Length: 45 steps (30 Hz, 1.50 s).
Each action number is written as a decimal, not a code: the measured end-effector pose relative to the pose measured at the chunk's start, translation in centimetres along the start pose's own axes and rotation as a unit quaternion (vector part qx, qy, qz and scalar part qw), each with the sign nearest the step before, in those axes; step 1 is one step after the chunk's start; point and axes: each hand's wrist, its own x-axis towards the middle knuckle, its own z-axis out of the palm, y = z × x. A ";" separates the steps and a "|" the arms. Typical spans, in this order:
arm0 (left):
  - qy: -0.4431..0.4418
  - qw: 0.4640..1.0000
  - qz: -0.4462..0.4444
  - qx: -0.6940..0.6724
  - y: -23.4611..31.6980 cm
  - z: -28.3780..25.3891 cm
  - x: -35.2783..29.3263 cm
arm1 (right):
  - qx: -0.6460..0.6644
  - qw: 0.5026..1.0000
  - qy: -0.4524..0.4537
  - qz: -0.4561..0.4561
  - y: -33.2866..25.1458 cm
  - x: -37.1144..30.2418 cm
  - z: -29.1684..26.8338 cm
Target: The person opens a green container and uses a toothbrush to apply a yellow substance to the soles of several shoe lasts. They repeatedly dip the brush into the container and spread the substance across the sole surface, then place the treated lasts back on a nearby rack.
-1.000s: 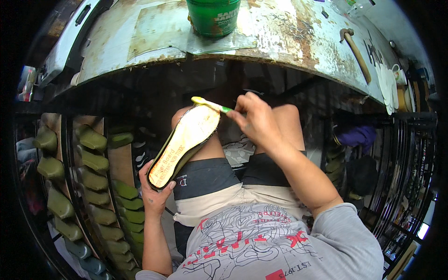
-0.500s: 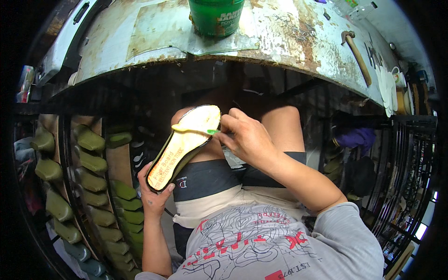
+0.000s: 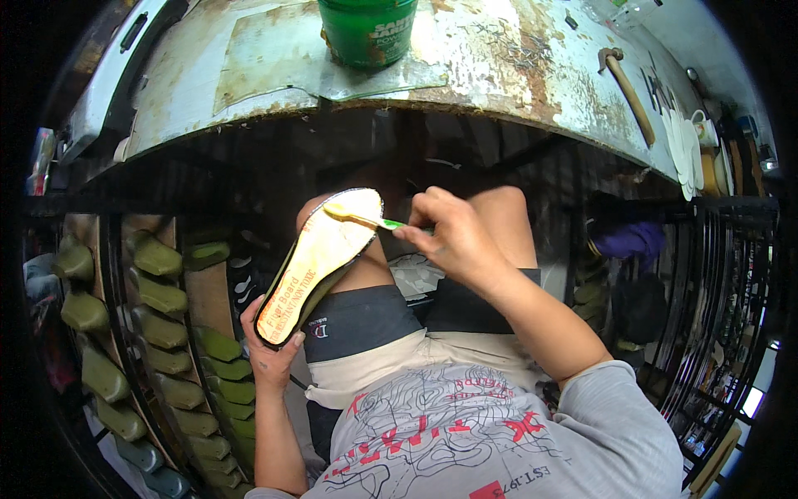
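A shoe [image 3: 320, 258] lies sole side up over my lap, its pale printed insole board facing me and a dark olive edge around it. My left hand [image 3: 273, 353] is closed around its narrow heel end. In my right hand [image 3: 453, 233] is a thin toothbrush-like brush [image 3: 386, 223] with a green and white handle, gripped between thumb and fingers. The brush's yellowish head touches the wide forefoot of the board, which looks wet and shiny there. Part of the handle is hidden by my fingers.
Ahead stands a stained worktable [image 3: 274, 50] with a green tub [image 3: 368, 33] on a glass sheet [image 3: 241, 79]. A hammer [image 3: 629, 96] lies at its right side, near a white mug [image 3: 704, 130]. Olive shoe lasts [image 3: 158, 293] fill racks on my left. Purple cloth [image 3: 629, 243] hangs right.
The brush has swung from lying across the board to reaching in from the right, its head nearer the toe. My right hand has shifted slightly right; my left keeps its hold.
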 end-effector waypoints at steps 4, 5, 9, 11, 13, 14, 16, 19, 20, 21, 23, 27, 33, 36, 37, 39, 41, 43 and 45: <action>-0.004 1.000 0.012 0.001 -0.3 -0.1 0.0 | -0.035 0.995 0.031 0.086 0.4 -0.3 -0.1; 0.000 1.000 0.012 0.001 -0.4 -0.1 0.0 | -0.028 0.996 0.023 0.076 0.5 -0.4 -0.2; 0.009 1.000 0.008 -0.004 -0.5 -0.1 0.0 | -0.014 0.996 0.003 0.084 1.0 -0.9 -0.8; 0.012 1.000 0.014 -0.002 -0.6 -0.1 0.0 | -0.015 0.993 0.041 0.106 1.2 -1.2 -1.1; 0.011 1.000 0.019 0.000 -0.6 -0.1 0.0 | 0.003 0.997 0.020 0.074 1.1 -1.5 -1.2; 0.015 1.000 0.013 0.003 -0.6 -0.1 -0.1 | 0.005 0.999 0.003 0.046 0.9 -1.8 -1.3; 0.014 1.000 0.002 -0.018 -0.6 0.0 -0.1 | 0.022 0.997 -0.025 0.063 0.8 -2.1 -1.2; 0.012 1.000 0.001 -0.002 -0.5 -0.1 0.0 | 0.008 0.991 0.038 0.126 0.8 -2.8 -0.9; 0.017 1.000 0.002 0.001 -0.5 -0.1 0.0 | 0.031 0.992 0.037 0.114 1.0 -3.0 -0.9; 0.020 1.000 0.000 0.006 -0.4 -0.1 0.0 | 0.034 0.995 0.011 0.089 1.3 -3.2 -1.0; 0.016 1.000 0.004 0.008 -0.2 0.0 0.2 | 0.036 0.998 -0.036 0.043 2.1 -3.2 -1.3; 0.015 1.000 -0.001 0.017 0.8 0.5 0.4 | 0.019 0.980 -0.006 0.197 1.8 -3.0 -1.5; 0.010 0.999 -0.024 0.028 2.3 1.2 0.4 | 0.002 0.999 -0.049 -0.003 -4.7 -4.0 2.2; 0.006 0.999 -0.029 0.045 2.4 1.3 0.5 | 0.020 0.996 -0.082 0.001 -5.8 -3.8 2.9; 0.005 0.999 -0.016 0.052 2.6 1.2 0.5 | 0.004 0.999 -0.041 -0.024 -4.9 -3.0 2.5; 0.001 0.999 -0.021 0.041 2.7 1.3 0.5 | -0.024 0.999 0.018 -0.028 -3.7 -2.0 2.0; 0.001 0.998 -0.006 0.060 2.9 1.4 0.5 | -0.022 1.000 0.004 0.019 -3.4 -1.7 1.9; 0.003 0.997 0.012 0.075 3.2 1.6 0.8 | -0.020 0.999 -0.036 -0.001 -4.0 -2.1 2.3; 0.001 0.998 0.008 0.066 3.4 1.9 1.0 | 0.003 0.994 -0.108 -0.018 -5.6 -3.3 3.2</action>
